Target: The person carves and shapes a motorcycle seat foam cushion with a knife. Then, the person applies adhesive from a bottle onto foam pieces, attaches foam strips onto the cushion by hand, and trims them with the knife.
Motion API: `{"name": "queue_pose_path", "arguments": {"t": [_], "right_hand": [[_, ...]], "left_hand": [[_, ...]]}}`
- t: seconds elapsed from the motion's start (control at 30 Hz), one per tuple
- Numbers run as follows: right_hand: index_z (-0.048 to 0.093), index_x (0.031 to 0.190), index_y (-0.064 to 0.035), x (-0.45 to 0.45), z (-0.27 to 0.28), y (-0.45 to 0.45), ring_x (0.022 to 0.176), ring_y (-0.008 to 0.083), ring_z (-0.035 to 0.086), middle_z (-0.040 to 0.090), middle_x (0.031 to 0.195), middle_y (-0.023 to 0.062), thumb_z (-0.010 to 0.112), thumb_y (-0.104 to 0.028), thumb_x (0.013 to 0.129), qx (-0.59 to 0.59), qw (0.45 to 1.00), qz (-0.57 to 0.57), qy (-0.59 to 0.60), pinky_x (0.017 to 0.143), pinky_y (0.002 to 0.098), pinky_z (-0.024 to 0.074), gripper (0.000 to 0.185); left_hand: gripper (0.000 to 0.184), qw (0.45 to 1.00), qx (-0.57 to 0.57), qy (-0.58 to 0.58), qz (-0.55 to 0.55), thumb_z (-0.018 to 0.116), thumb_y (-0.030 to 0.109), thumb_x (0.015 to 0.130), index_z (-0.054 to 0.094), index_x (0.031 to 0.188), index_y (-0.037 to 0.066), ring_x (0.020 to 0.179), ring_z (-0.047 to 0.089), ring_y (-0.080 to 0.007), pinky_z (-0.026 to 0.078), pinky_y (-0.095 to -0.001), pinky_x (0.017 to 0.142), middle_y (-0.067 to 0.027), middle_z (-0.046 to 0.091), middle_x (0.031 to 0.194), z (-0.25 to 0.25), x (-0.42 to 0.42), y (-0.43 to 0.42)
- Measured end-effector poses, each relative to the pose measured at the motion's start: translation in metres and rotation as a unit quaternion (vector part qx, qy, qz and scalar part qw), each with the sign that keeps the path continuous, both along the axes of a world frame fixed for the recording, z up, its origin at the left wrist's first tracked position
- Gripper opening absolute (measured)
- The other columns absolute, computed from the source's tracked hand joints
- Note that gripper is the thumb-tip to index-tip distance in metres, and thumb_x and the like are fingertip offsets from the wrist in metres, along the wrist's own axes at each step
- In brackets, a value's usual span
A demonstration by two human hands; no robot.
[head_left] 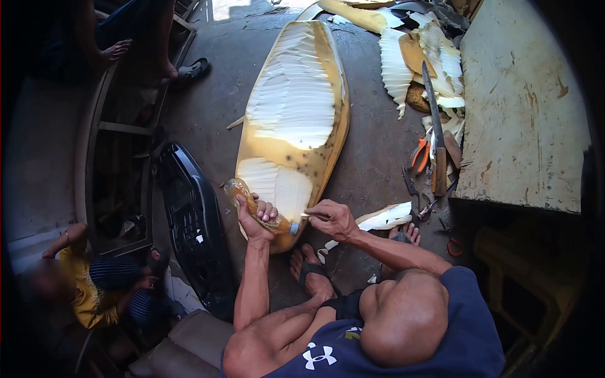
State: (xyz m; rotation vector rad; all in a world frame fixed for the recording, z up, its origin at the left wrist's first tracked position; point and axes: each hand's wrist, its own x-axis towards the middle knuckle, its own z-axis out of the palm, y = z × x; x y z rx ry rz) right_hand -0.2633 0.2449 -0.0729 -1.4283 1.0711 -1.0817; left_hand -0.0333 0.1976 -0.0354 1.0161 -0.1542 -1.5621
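Note:
My left hand is wrapped round a clear plastic bottle with amber contents, tilted so its light-blue end points right. Close to that end, my right hand is closed in a pinch on a small pale piece, whose kind I cannot make out. Both hands are over the near end of a long yellow foam seat pad lying on the floor. Its top has pale, ridged cut areas and dark spots across a yellow band.
A black seat base lies left. At right are a long knife, orange-handled pliers, foam offcuts and a worn board. A person in yellow sits lower left; another person's foot shows upper left.

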Motion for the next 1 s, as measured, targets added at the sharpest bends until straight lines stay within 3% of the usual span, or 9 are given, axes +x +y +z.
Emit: {"name": "queue_pose_path", "arguments": {"t": [0.03,0.13,0.3,0.4,0.57,0.7,0.77,0.9,1.0], "right_hand": [[0.075,0.109,-0.0017,-0.01,0.013,-0.016,0.085,0.0248,0.071,0.071,0.093,0.0146,0.072,-0.016,0.088,0.079,0.995,-0.052,0.031,0.077,0.0329,0.0557,0.025],[0.074,0.108,-0.0015,-0.021,0.007,-0.04,0.083,0.0251,0.071,0.071,0.093,0.0153,0.07,-0.016,0.089,0.066,0.984,-0.164,0.02,0.076,0.033,0.0557,0.025],[0.075,0.108,-0.0022,-0.018,0.005,-0.019,0.084,0.0245,0.071,0.071,0.092,0.0142,0.07,-0.016,0.089,0.007,0.997,-0.038,0.064,0.076,0.0333,0.0554,0.023],[0.074,0.109,-0.0013,-0.036,0.006,-0.06,0.083,0.0227,0.071,0.071,0.094,0.0149,0.07,-0.018,0.091,0.044,0.972,-0.226,0.054,0.076,0.032,0.0548,0.025],[0.076,0.105,-0.0045,-0.015,-0.012,-0.014,0.08,0.0258,0.07,0.069,0.087,0.0138,0.069,-0.018,0.087,-0.009,0.995,-0.055,0.081,0.074,0.0348,0.0552,0.024],[0.075,0.106,-0.0033,-0.031,0.006,-0.044,0.083,0.0262,0.071,0.07,0.091,0.014,0.069,-0.019,0.087,0.088,0.968,-0.229,0.06,0.076,0.0354,0.0555,0.025],[0.075,0.105,-0.0018,-0.029,-0.007,-0.05,0.083,0.0276,0.071,0.071,0.093,0.015,0.069,-0.017,0.086,0.045,0.962,-0.259,0.07,0.075,0.0364,0.0556,0.025],[0.075,0.109,-0.0029,-0.011,-0.007,0.009,0.084,0.0303,0.071,0.072,0.089,0.0161,0.07,-0.016,0.082,0.103,0.988,0.078,0.081,0.077,0.0373,0.0556,0.031],[0.075,0.114,-0.0029,-0.01,0.008,0.011,0.074,0.0178,0.068,0.071,0.083,0.0082,0.069,-0.021,0.086,0.273,0.958,0.093,-0.009,0.069,0.0333,0.0545,0.034]], "left_hand": [[0.051,1.0,0.003,-0.002,0.007,0.053,0.061,0.098,0.057,0.096,0.01,0.044,0.037,-0.0102,0.039,-0.0287,0.051,0.0037,0.036,0.053,0.002,-0.002,-0.001],[0.051,1.0,0.0,0.013,0.006,0.054,0.06,0.098,0.058,0.095,0.01,0.044,0.036,-0.01,0.039,-0.0281,0.051,0.0043,0.035,0.053,0.0,0.002,0.005],[0.051,1.0,-0.005,0.012,-0.004,0.053,0.06,0.099,0.059,0.096,0.01,0.044,0.037,-0.01,0.039,-0.0283,0.052,0.0042,0.036,0.053,-0.001,0.004,0.004],[0.05,1.0,0.011,0.01,0.006,0.052,0.059,0.1,0.058,0.096,0.01,0.044,0.037,-0.0103,0.039,-0.0287,0.051,0.004,0.036,0.052,0.001,0.003,0.014],[0.05,1.0,0.007,0.015,-0.003,0.054,0.06,0.099,0.055,0.099,0.01,0.044,0.038,-0.0114,0.04,-0.0302,0.05,0.003,0.037,0.052,-0.001,0.004,0.004],[0.05,1.0,0.005,0.018,0.002,0.054,0.06,0.099,0.058,0.096,0.01,0.044,0.038,-0.0105,0.038,-0.0287,0.05,0.0034,0.036,0.052,0.0,0.001,0.005],[0.051,1.0,0.003,-0.007,-0.001,0.054,0.061,0.098,0.059,0.096,0.011,0.044,0.037,-0.0105,0.039,-0.0287,0.051,0.0035,0.036,0.051,0.001,-0.001,0.002],[0.049,1.0,0.0,-0.006,0.027,0.052,0.06,0.099,0.057,0.095,0.01,0.043,0.037,-0.0102,0.039,-0.0284,0.05,0.0038,0.035,0.051,0.014,-0.008,-0.01],[0.049,0.998,-0.012,-0.018,0.054,0.052,0.059,0.1,0.055,0.094,0.01,0.043,0.036,-0.0099,0.038,-0.0278,0.049,0.004,0.034,0.051,0.029,-0.013,-0.014]]}}
